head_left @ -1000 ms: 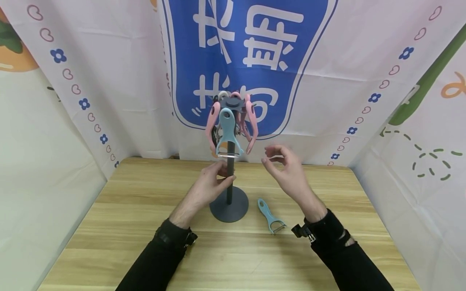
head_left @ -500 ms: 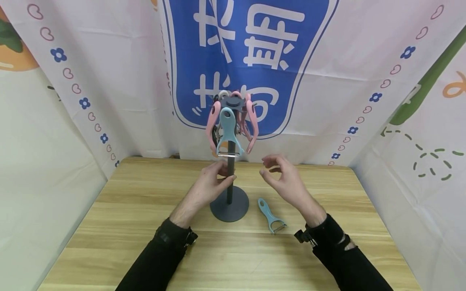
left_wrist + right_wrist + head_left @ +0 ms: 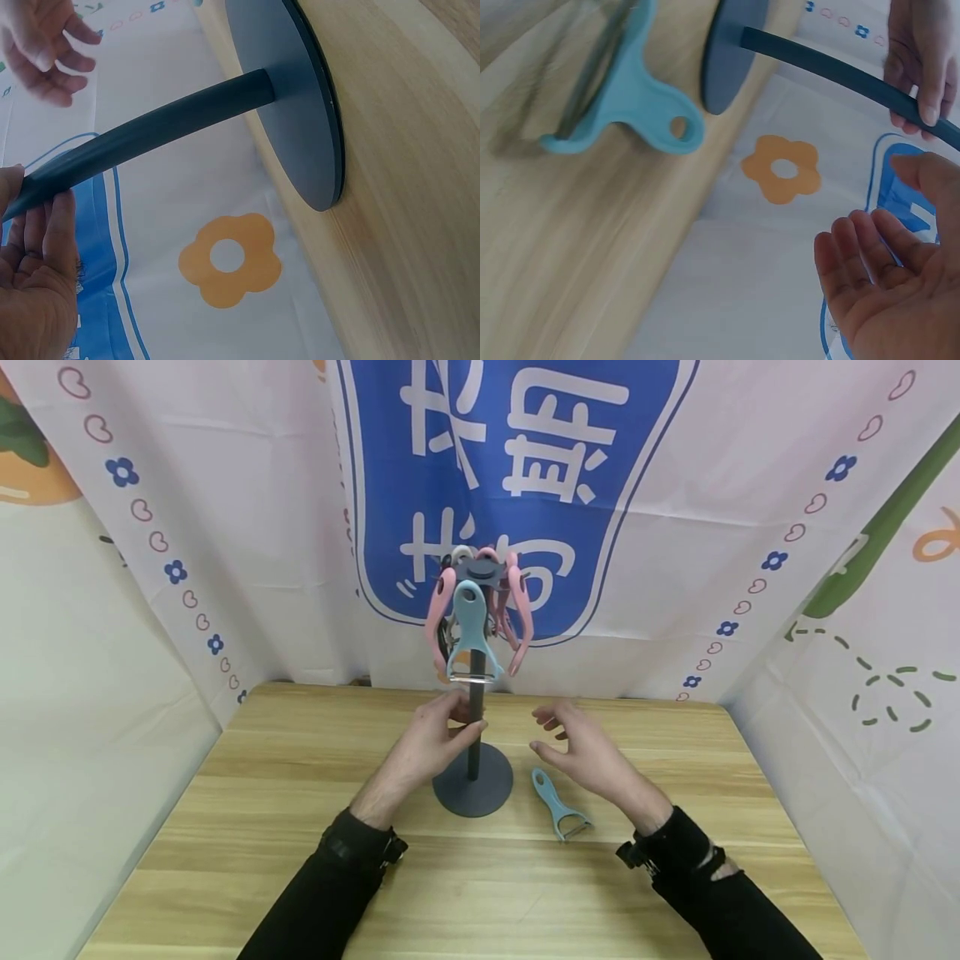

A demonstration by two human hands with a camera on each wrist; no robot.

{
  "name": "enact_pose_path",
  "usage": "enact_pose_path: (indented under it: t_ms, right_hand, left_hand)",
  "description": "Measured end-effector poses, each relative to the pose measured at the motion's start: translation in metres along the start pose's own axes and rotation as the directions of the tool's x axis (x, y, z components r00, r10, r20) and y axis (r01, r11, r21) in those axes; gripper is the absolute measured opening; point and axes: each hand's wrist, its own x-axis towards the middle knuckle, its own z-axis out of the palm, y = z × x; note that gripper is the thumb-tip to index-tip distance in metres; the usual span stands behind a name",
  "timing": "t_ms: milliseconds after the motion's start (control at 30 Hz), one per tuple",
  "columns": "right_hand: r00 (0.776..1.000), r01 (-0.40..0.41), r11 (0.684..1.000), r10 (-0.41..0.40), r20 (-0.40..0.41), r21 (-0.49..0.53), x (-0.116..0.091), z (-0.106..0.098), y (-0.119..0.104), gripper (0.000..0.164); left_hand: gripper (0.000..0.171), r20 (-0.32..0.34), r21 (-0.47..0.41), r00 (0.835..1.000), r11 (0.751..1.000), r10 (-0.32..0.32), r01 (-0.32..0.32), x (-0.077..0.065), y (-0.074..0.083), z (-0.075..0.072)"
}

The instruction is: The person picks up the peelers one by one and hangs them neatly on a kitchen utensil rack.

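Note:
My left hand (image 3: 435, 739) grips the dark post of a round-based stand (image 3: 487, 793), thumb on one side and fingers on the other, as the left wrist view also shows. From the top of the stand hang a light-blue peeler (image 3: 470, 618), several pink peelers (image 3: 517, 614) and some partly hidden dark and grey ones. Another light-blue peeler (image 3: 555, 802) lies on the table, right of the base, its blade end toward me. Above and just right of it my right hand (image 3: 592, 756) hovers with loosely bent fingers, holding nothing; the right wrist view shows its palm bare.
The wooden table (image 3: 262, 877) ends at a back edge close behind the stand. A printed cloth (image 3: 300, 610) with a blue panel hangs behind it, and more cloth closes off both sides.
My right hand has come down and slightly left, toward the peeler on the table. The left hand and the stand have stayed in place.

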Motion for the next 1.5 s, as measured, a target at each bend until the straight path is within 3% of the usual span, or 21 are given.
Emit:
enact_pose_path:
  t_ms: [633, 867, 1233, 1500]
  right_hand:
    - [0.978, -0.056, 0.985, 0.087, 0.19, -0.16, -0.01, 0.015, 0.01, 0.053]
    - [0.97, -0.047, 0.976, 0.095, 0.223, -0.212, -0.014, 0.021, 0.014, 0.049]
    - [0.946, -0.108, 0.954, 0.185, 0.268, -0.278, -0.018, 0.032, 0.018, 0.052]
    - [0.933, -0.134, 0.944, 0.223, 0.283, -0.302, -0.019, 0.038, 0.02, 0.044]
  left_hand:
    - [0.028, -0.006, 0.016, 1.0, 1.0, 0.0, 0.001, 0.001, 0.001, 0.0]
    - [0.028, -0.006, 0.012, 1.0, 1.0, 0.0, 0.0, 0.001, 0.001, 0.0]
    - [0.028, -0.002, 0.007, 1.0, 1.0, -0.005, 0.005, 0.0, 0.002, 0.0]
    - [0.029, 0.001, 0.004, 1.0, 1.0, -0.002, 0.002, 0.0, 0.0, 0.0]
